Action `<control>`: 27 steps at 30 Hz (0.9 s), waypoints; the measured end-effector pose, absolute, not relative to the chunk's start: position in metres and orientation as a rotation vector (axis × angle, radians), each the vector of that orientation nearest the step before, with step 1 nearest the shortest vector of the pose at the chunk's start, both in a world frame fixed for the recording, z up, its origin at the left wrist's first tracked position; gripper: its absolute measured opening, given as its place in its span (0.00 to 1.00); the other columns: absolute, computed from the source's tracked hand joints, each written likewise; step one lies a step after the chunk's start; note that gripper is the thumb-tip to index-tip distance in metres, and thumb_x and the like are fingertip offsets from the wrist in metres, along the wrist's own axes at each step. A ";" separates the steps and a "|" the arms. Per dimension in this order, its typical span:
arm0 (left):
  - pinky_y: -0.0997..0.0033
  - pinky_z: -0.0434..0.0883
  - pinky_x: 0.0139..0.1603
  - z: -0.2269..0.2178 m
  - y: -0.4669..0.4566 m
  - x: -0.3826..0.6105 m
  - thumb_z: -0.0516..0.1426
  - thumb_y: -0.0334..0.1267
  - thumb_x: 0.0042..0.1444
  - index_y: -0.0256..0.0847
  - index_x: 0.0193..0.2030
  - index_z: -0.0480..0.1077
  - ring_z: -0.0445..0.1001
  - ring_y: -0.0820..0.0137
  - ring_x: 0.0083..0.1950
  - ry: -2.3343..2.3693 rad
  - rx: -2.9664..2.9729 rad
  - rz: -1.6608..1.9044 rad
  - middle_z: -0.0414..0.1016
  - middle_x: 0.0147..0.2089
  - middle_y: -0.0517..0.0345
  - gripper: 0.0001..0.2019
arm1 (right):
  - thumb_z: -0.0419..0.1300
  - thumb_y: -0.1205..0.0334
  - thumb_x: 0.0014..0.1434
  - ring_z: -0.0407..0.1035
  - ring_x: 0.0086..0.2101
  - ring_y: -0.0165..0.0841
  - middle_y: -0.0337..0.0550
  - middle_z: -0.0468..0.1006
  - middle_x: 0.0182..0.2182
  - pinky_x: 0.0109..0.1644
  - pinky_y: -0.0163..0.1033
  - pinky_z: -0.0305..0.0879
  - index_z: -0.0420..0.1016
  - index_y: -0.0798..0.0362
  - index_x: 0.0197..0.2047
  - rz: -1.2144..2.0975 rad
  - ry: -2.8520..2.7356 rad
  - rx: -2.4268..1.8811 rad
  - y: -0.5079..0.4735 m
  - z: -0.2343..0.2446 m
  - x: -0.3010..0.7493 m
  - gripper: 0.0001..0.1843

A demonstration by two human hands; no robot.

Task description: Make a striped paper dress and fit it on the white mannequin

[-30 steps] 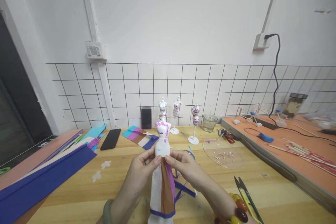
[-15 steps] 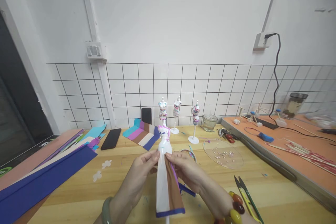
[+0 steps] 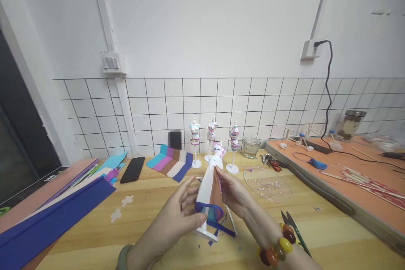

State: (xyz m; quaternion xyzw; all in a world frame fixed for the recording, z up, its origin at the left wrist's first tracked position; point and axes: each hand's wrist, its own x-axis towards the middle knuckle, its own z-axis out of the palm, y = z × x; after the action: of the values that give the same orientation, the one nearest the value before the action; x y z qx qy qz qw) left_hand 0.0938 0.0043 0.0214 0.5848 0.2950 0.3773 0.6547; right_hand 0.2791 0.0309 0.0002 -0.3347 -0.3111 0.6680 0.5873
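A small white dress-form mannequin is tilted away from me, its round base toward me. It wears a striped paper skirt in white, brown and other colours with a dark blue hem, and I see into its lower opening. My right hand is closed on the skirt's right side near the waist, thumb and fingers pinching the paper. My left hand is at the skirt's lower left, fingers spread, thumb tip by the stand's pole; whether it touches is unclear.
Behind stand three dress forms and a striped paper sheet. Coloured paper and a phone lie left. To the right are a clear disc with small gems, scissors, a glass bowl and an orange board.
The mannequin has tipped away from me, with its base lifted into view. My left hand has let go of the skirt's waist and moved down toward the hem; my right hand still pinches the skirt.
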 end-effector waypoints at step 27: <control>0.53 0.62 0.54 0.003 0.023 0.094 0.58 0.41 0.46 0.35 0.60 0.56 0.66 0.53 0.55 1.176 1.584 1.051 0.69 0.53 0.38 0.33 | 0.69 0.54 0.42 0.66 0.24 0.27 0.36 0.75 0.22 0.30 0.31 0.59 0.76 0.54 0.27 1.216 -0.635 -0.828 0.029 0.010 0.281 0.14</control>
State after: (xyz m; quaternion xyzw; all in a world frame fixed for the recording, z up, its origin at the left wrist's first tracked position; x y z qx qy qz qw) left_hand 0.0942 0.0228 0.0026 0.6370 0.4732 0.4226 0.4378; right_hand 0.2808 0.0293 0.0103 -0.3710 -0.2848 0.5449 0.6960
